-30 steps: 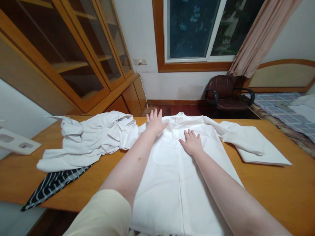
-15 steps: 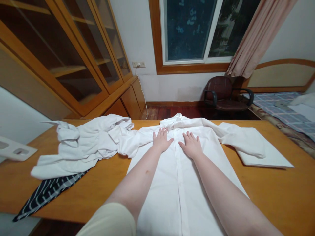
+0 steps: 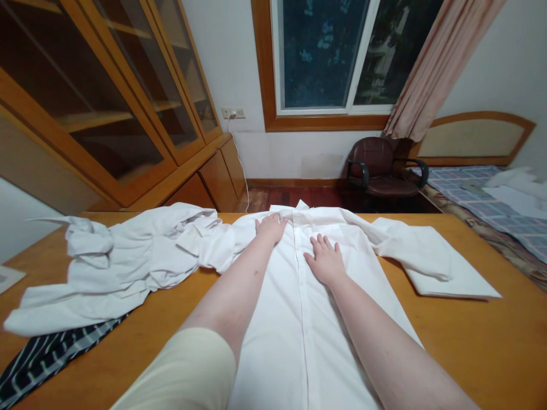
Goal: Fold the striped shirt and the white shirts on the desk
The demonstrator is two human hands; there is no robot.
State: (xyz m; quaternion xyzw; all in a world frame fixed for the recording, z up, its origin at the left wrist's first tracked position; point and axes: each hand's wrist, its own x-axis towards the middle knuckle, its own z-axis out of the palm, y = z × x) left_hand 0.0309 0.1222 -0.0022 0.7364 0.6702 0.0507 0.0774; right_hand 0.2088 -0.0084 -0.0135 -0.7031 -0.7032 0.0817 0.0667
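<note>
A white button-front shirt (image 3: 282,319) lies spread on its back along the wooden table, its collar at the far edge. My left hand (image 3: 272,229) rests on the upper left of the shirt just below the collar, palm down, with the fingers apart. On the other side of the button placket, my right hand (image 3: 327,261) lies flat on the chest, fingers spread. Neither hand has anything in its grasp. The shirt's right sleeve reaches over a folded white item (image 3: 457,267). Its left sleeve runs into a crumpled white garment (image 3: 128,250).
Under the crumpled garment, a black-and-white striped cloth (image 3: 60,353) sticks out on the wooden table (image 3: 453,336). A white object (image 3: 9,278) shows at the left edge. Beyond stand a glass-door cabinet (image 3: 171,154), a brown armchair (image 3: 376,165) and a bed (image 3: 461,176).
My left hand has slid farther up toward the collar, while my right hand stays on the chest. The collar looks lower and flatter. The view has shifted slightly.
</note>
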